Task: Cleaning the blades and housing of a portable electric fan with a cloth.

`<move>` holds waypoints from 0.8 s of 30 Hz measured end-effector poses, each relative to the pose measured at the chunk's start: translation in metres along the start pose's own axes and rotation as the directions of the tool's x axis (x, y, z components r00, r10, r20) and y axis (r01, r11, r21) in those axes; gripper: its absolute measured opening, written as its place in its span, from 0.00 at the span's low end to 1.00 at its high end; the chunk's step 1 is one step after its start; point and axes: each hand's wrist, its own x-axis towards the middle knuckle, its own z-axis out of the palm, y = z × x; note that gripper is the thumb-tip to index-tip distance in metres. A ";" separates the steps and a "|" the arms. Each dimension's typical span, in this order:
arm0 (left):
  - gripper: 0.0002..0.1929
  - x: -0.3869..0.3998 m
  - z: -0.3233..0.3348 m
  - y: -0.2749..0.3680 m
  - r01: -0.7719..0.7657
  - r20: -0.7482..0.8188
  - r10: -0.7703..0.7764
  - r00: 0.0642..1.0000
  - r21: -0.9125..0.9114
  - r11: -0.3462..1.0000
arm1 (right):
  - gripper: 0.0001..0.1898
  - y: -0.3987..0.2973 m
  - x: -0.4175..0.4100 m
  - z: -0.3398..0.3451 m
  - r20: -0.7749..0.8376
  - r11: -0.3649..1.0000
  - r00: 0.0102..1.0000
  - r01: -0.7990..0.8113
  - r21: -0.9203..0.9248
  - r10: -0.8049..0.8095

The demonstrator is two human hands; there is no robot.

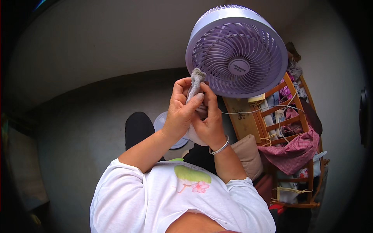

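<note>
Both my hands hold a greyish-white piece of cloth [197,77], bunched into a narrow roll. My left hand [177,109] grips it from the left, thumb laid across its front. From the other side, my right hand [211,116] pinches it with bent fingers; a silver bangle circles that wrist. The cloth's frayed-looking top sticks up past my fingertips and overlaps the lower left rim of a lavender and white electric fan [239,67] in the view. Whether it touches the fan, I cannot tell. A paler part of the cloth hangs below my hands.
The fan's round base [160,121] shows on the grey floor [87,139], partly behind my left hand. To the right stands a wooden rack [300,121] crammed with clothes, with a checked pink cloth [294,151] draped over it. A beige cushion [247,155] and a white cable [247,112] are nearby.
</note>
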 end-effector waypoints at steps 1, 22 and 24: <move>0.21 0.000 0.000 -0.001 -0.009 0.001 0.009 1.000 0.035 0.999 | 0.36 0.000 0.001 -0.001 0.001 0.999 1.000 0.026 -0.026 -0.026; 0.29 0.165 0.035 0.037 -0.693 0.630 0.313 0.711 0.549 0.467 | 0.21 -0.018 0.000 -0.075 -0.248 0.954 0.965 0.011 -0.299 -0.089; 0.29 0.156 0.046 0.028 -0.725 0.638 0.346 0.688 0.582 0.367 | 0.21 -0.018 0.002 -0.078 -0.238 0.935 0.963 0.033 -0.352 -0.124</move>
